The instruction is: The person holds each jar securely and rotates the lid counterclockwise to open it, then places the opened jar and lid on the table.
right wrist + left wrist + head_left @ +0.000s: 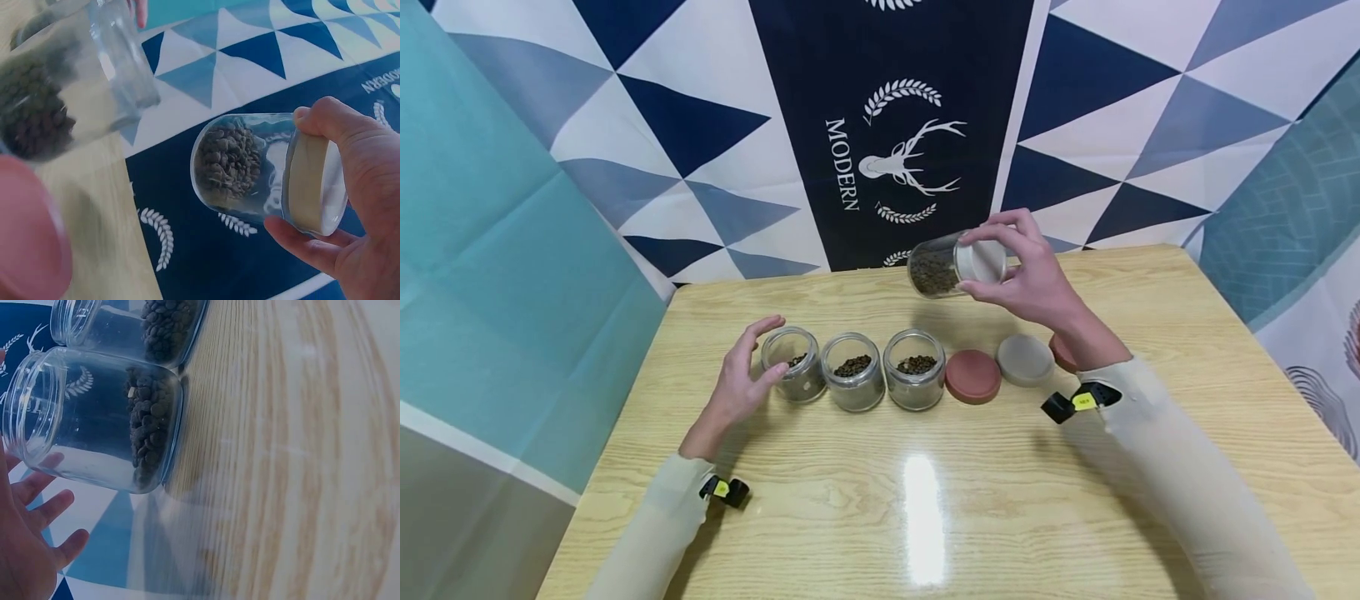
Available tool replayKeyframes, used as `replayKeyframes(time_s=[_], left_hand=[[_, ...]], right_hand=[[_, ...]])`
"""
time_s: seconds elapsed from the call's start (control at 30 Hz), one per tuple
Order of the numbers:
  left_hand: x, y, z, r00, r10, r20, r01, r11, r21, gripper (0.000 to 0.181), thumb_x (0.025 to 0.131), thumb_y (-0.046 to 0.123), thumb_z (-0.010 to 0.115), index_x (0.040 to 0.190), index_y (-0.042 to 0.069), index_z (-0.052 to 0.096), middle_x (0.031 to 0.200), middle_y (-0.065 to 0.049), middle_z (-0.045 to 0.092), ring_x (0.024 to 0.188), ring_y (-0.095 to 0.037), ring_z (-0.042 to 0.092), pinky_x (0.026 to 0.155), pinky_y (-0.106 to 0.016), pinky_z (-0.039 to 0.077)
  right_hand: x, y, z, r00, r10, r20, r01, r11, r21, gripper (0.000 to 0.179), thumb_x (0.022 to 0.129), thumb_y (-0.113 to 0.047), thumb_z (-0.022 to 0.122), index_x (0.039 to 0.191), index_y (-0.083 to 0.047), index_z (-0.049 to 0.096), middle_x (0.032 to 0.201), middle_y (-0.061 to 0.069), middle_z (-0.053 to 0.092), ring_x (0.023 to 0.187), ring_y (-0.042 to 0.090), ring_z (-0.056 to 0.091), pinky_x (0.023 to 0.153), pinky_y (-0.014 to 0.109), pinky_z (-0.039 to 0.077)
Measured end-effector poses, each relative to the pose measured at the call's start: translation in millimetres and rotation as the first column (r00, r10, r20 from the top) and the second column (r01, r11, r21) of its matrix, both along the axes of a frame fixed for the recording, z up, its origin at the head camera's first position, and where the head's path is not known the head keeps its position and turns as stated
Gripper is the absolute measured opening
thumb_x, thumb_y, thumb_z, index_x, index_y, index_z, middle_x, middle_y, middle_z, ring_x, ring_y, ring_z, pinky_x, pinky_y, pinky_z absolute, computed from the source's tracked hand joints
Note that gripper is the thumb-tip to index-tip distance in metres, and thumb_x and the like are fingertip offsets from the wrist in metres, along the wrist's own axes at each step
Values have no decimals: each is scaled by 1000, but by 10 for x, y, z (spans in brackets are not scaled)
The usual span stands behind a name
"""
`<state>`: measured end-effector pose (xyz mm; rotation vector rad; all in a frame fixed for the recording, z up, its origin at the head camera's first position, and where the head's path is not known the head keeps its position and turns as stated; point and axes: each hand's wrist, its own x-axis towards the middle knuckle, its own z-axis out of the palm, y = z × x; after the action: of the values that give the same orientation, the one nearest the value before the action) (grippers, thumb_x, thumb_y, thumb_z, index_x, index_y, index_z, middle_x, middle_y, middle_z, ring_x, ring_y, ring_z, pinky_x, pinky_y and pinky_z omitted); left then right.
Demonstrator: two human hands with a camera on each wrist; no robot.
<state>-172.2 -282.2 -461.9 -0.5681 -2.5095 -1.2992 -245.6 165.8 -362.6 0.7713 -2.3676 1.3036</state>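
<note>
My right hand (1026, 271) grips a glass jar (931, 268) of dark brown beans by its pale lid (981, 262). The jar is tilted onto its side above the back of the table; in the right wrist view thumb and fingers pinch the lid's rim (306, 181). My left hand (743, 379) is beside the leftmost lidless jar (801, 383), its fingers spread and loosely bent around that side. Beans (150, 425) cover the bottom of this jar. Next to it stand a middle jar (855, 392) and a right jar (914, 390), both lidless with beans inside.
Right of the jars, a red lid (973, 377) and a grey lid (1026, 361) lie flat on the wooden table (820, 500). Another red lid (1063, 353) is partly hidden by my right wrist. A patterned cloth (715, 125) hangs behind the table.
</note>
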Motion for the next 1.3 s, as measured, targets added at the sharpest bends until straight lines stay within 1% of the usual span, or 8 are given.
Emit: replayKeyframes(time_s=[0.2,0.33,0.53,0.67,0.93,1.03,1.17,1.3], left_hand=[[-6,-1,-8,1000,-5,-4,5,1000,-1,75,98,29,67,166,2,49,166,-27,57,159,-52,48,121,-81,37],[-2,2,-8,1000,-6,-11,6,1000,-3,75,98,30,67,165,2,49,166,-28,57,158,-52,49,120,-82,37],[-6,8,-11,1000,-7,-10,7,1000,0,75,97,30,67,165,2,50,166,-27,58,158,-52,49,120,-81,37],[-18,10,-1,1000,-7,-10,7,1000,1,76,96,28,66,165,1,49,166,-28,58,158,-52,49,121,-81,37],[-93,54,146,999,-25,-27,25,1000,2,77,96,31,65,165,2,49,166,-27,58,158,-51,48,124,-81,33],[-134,69,203,999,-39,-33,39,999,-5,77,96,34,66,165,2,50,166,-27,58,158,-51,49,126,-80,34],[-174,84,261,998,-51,-38,51,999,-10,80,95,34,67,165,1,49,166,-27,57,159,-51,48,129,-77,33],[-192,118,323,997,-61,-41,60,998,-31,81,94,34,69,166,3,49,168,-24,56,160,-49,47,133,-74,32]], right_hand=[[43,116,-55,1000,-7,10,7,1000,-13,50,87,0,93,134,-7,77,148,25,47,131,24,46,68,12,59],[64,139,-8,1000,-4,1,4,999,-35,52,86,2,92,135,-6,76,147,22,47,131,21,46,69,10,60],[92,139,71,1000,2,19,0,997,-81,55,85,6,91,137,-6,75,143,-2,45,132,19,47,70,11,62],[106,144,57,999,-3,41,7,997,-83,56,84,6,92,137,-7,75,143,-7,44,132,18,46,70,12,62],[145,150,20,997,7,77,2,994,-108,58,84,7,91,137,-5,74,141,-14,43,131,17,47,70,14,64],[171,145,24,996,14,84,-4,993,-117,57,84,7,91,137,-5,74,142,-12,44,130,17,48,69,16,65],[203,143,19,996,29,86,-19,992,-124,56,84,8,90,136,-4,74,148,1,46,130,15,48,68,19,66],[221,141,5,995,33,92,-21,991,-130,56,84,8,90,137,-4,74,151,0,45,132,14,48,68,19,66]])
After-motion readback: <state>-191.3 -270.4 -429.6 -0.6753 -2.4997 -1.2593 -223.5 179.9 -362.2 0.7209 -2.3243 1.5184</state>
